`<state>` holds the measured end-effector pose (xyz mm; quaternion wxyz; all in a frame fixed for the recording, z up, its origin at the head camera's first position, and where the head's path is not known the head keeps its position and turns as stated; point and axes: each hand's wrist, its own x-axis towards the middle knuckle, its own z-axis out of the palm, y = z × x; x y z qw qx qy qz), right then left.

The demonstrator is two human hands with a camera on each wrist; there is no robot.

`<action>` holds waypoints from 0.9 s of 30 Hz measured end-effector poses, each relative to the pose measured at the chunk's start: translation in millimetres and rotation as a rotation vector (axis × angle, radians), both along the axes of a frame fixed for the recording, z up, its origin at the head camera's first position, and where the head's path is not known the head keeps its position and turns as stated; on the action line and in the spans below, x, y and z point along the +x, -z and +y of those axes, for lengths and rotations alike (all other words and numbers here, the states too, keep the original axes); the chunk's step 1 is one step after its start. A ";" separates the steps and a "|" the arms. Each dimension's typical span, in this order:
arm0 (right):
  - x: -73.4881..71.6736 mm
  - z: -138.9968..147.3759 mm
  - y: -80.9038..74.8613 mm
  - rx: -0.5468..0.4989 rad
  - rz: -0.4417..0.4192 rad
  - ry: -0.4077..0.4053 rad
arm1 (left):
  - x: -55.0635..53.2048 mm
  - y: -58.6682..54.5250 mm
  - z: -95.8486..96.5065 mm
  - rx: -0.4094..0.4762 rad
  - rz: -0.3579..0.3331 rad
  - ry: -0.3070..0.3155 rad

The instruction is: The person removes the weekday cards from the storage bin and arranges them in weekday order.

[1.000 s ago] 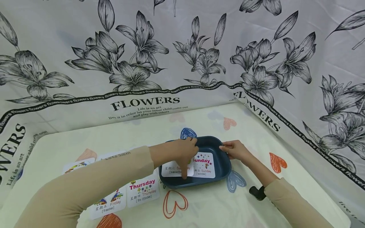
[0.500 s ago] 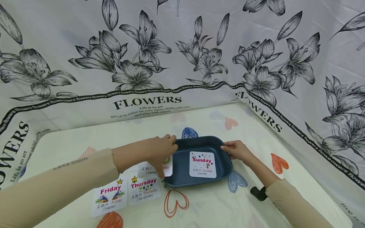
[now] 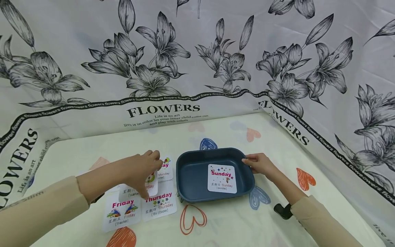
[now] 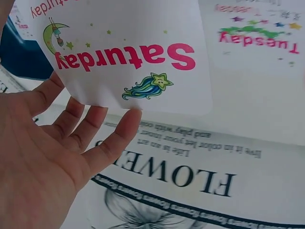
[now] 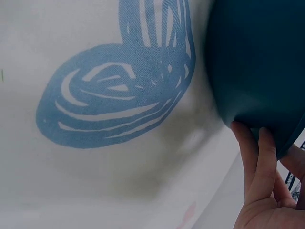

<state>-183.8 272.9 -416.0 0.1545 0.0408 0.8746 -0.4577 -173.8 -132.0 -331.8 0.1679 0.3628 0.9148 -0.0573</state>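
My left hand (image 3: 135, 171) holds the Saturday card (image 4: 128, 52) by its edges, thumb on one side and fingertips along the other. In the head view the card hangs over the laid-out cards and overlaps the Friday card (image 3: 123, 214) and the Thursday card (image 3: 160, 207). Right of it, a dark blue tray (image 3: 191, 185) stands on the table with one Sunday card (image 3: 222, 183) lying inside. My right hand (image 3: 262, 164) pinches the tray's right rim; the right wrist view shows its fingertips (image 5: 267, 138) against the outer wall.
A Monday card (image 3: 166, 173) lies just left of the tray, and a Tuesday card (image 4: 257, 40) shows in the left wrist view. Beside the right sleeve is a small black object (image 3: 283, 211). Flower-printed fabric (image 3: 160, 79) walls the table's back and right side.
My left hand has carried the Saturday card leftward out of the tray to above the other cards. The Sunday card now shows whole. My right hand keeps its grip on the tray.
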 end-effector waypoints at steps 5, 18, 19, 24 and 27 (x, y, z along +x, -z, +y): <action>0.3 0.6 1.0 -0.008 -0.006 -0.005 | 6.1 5.7 -21.8 0.028 0.011 -0.023; 0.3 0.4 -0.3 -0.001 -0.018 -0.006 | 29.0 24.4 -93.3 0.093 0.032 -0.112; 0.5 0.4 -0.7 0.003 -0.021 -0.006 | 30.5 25.0 -98.6 0.096 0.034 -0.122; 0.7 -0.9 -3.8 0.010 -0.036 -0.008 | 39.1 29.9 -123.3 0.088 0.029 -0.178; 0.4 -2.0 -5.0 0.006 -0.040 -0.009 | 41.7 35.5 -136.3 0.074 0.026 -0.211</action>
